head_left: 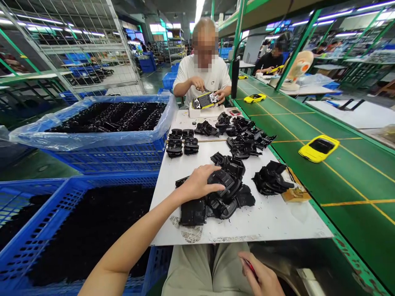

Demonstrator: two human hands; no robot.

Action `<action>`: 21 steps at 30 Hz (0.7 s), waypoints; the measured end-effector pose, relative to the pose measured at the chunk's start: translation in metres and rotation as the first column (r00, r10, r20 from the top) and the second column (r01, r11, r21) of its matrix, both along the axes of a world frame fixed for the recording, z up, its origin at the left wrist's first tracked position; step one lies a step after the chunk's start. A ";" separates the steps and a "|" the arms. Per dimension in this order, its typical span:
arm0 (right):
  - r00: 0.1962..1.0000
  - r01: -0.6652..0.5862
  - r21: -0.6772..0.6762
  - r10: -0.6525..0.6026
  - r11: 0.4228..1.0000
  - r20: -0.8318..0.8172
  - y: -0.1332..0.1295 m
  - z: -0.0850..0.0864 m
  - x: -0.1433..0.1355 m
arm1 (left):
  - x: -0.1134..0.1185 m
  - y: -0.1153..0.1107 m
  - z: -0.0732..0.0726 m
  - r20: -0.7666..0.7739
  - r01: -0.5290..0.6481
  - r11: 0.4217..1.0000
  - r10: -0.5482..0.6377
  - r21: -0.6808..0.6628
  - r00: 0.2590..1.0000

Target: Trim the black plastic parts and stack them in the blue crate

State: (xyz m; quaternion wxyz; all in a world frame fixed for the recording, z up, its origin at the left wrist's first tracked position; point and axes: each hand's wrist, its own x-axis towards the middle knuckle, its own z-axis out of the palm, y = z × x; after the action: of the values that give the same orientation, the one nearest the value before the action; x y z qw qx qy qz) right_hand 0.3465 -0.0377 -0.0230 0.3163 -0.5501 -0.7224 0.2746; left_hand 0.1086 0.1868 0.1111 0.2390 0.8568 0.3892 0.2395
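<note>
My left hand (200, 181) reaches over a pile of black plastic parts on the white table, its thumb and fingers closed around the edges of a black plastic part (224, 181) on top. Beneath and around it lie more moulded black parts, including a flat panel (193, 211) to the left and a curved piece (227, 209) in front. Low at the right, by my lap, my right hand (261, 274) is closed around a small red object (249, 266). Most of that object is hidden in the fingers, so its kind does not show.
Blue crates (123, 158) full of black parts stand left of the white table (265, 226). More black parts (247, 137) lie farther back. On the right, a green conveyor (286, 123) carries yellow toy cars (319, 149). Across the table, a person (202, 68) holds a car underside-up.
</note>
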 end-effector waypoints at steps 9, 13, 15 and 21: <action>1.000 -0.025 0.073 0.024 0.997 0.007 -0.005 -0.008 -0.005 | 0.024 0.001 0.001 -0.212 0.120 0.987 -0.141 -0.107 0.967; 1.000 -0.013 0.064 0.012 0.998 0.024 -0.010 -0.010 -0.003 | 0.024 0.002 0.004 -0.155 0.127 0.990 -0.135 -0.058 0.979; 1.000 -0.005 0.065 0.004 0.998 0.019 -0.011 -0.011 -0.001 | 0.018 0.000 0.008 -0.063 0.112 0.992 -0.115 -0.051 0.991; 0.999 0.022 -0.028 -0.023 0.999 -0.031 -0.006 0.002 -0.004 | -0.012 -0.023 0.014 0.365 0.029 0.971 0.062 -0.239 0.929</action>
State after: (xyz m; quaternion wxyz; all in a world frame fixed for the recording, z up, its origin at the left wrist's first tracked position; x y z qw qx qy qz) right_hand 0.3428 -0.0437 -0.0215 0.3233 -0.5579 -0.7074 0.2896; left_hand 0.0965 0.1636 0.1250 0.4077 0.7579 0.3705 0.3495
